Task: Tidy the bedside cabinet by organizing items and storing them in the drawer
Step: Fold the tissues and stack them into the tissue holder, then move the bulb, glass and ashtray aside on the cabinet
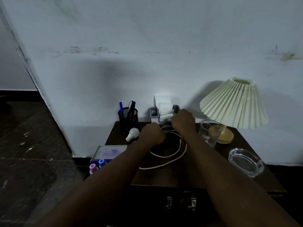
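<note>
- L hand [152, 135]: fingers curled under into a fist, back of hand to cam; fingertips hidden, so can't tell if they grip anything
- White cable [165, 156] runs up to the L hand's knuckles, then loops in loose coils over the middle of the cabinet top [164, 177], between both forearms
- R hand [182, 119]: fingers also curled, knuckles up, right against the front of the grey tissue holder [154, 112] at the back edge by the wall; what it holds, if anything, can't tell
- Small dark item [165, 126] sits between the 2 hands, too dim to ID
- Light bulb [132, 134] lies on its side just L of the L hand, near the black mesh pen cup [128, 119] w/ pens upright in it
- Clear glass [209, 133] stands just R of the R wrist, in front of the lamp [234, 105] w/ pleated shade & wooden base
- Glass ashtray [246, 162] nr the R front corner
- Purple tray [109, 153] at the L edge; pink bottle [93, 167] & blue bottle [101, 163] just in front of it
- Drawer [147, 202] below the top is closed, w/ 2 metal handles on its front
</note>
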{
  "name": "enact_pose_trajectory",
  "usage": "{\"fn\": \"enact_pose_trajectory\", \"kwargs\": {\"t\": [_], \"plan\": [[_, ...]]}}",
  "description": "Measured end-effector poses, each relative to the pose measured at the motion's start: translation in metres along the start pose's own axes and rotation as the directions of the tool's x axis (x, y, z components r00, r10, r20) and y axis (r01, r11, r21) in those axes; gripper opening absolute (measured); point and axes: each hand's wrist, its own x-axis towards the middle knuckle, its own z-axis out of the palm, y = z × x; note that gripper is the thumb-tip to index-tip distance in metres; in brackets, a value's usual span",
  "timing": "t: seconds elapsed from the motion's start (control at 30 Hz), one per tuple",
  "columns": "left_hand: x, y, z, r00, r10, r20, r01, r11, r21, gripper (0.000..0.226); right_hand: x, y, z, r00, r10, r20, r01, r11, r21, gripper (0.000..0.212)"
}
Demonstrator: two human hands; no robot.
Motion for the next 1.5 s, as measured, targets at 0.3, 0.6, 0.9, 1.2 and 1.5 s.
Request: {"fn": "enact_pose_trajectory", "kwargs": {"t": [0.3, 0.6, 0.9, 1.2, 1.5], "plan": [[-0.015, 0.008, 0.021, 0.986, 0.093, 0.138, -0.128, 0.953, 0.274, 0.041, -0.011, 0.007, -0.007, 0.999, 0.004, 0.052, -0.002, 1.000, -0.026, 0.022], [-0.019, -0.012, -0.002, 0.971, 0.234, -0.043, -0.230, 0.969, 0.089, 0.039, -0.021, 0.016, -0.011, 0.999, 0.008, 0.040, -0.007, 1.000, -0.017, 0.023], [-0.023, -0.076, -0.063, 0.950, -0.165, -0.266, 0.187, 0.981, 0.060, 0.022, -0.096, 0.012, -0.062, 0.968, -0.252, -0.002, 0.251, 0.964, -0.087, 0.027], [-0.012, -0.091, -0.042, 0.976, -0.194, -0.097, 0.193, 0.981, -0.021, 0.037, -0.155, 0.058, -0.064, 0.976, -0.206, 0.067, 0.213, 0.970, -0.114, 0.022], [-0.065, 0.004, -0.027, 0.942, 0.330, -0.053, -0.325, 0.941, 0.092, 0.038, -0.144, 0.097, -0.088, 0.964, -0.127, 0.233, 0.124, 0.992, 0.031, 0.044]]}}
